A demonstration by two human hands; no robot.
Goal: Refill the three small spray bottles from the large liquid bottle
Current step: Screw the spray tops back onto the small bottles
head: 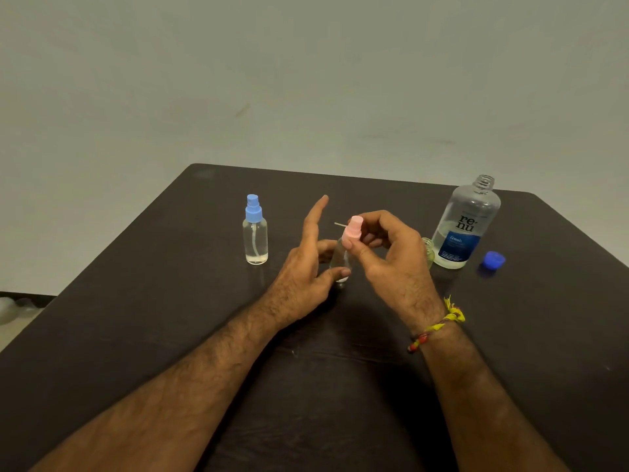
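Note:
A small clear spray bottle stands at the table's middle. My left hand holds its body between thumb and a lower finger, index finger pointing up. My right hand pinches the pink spray cap on its neck. A blue-capped spray bottle stands to the left with a little liquid in it. A third small bottle, uncapped, peeks out behind my right hand. The large clear bottle with a blue label stands open at the right, partly filled.
The large bottle's blue cap lies on the dark table to its right. A thin pale stick lies behind the pink cap. A plain wall rises past the table's far edge.

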